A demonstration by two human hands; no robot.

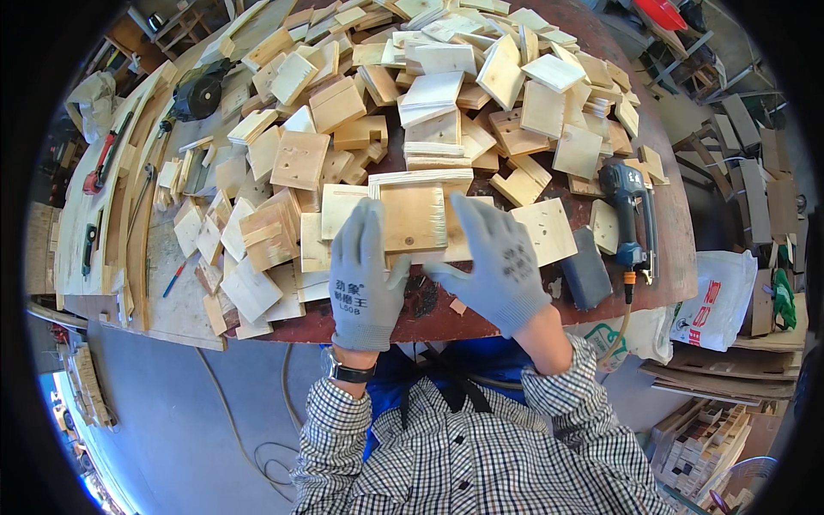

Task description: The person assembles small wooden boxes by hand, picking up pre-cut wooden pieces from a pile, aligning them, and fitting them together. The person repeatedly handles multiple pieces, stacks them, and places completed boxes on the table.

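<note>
Your left hand point(365, 279) and right hand point(505, 268), each grip spread apart, flank a wooden block point(414, 219) on the tabletop point(674, 240), before a wood pile point(433, 90); bumping that could send pieces sliding.

We see plain grey gloves point(360, 296) with dark print on both hands point(502, 266), and black-and-white checks on the sleeves point(330, 433). The block point(412, 216) between them is honey tan with a brown knot; the far pile point(446, 60) runs from cream to tan. We find the surface point(674, 257) dark red, the nailer point(629, 215) at right blue and black, its fitting point(630, 277) orange.
</note>
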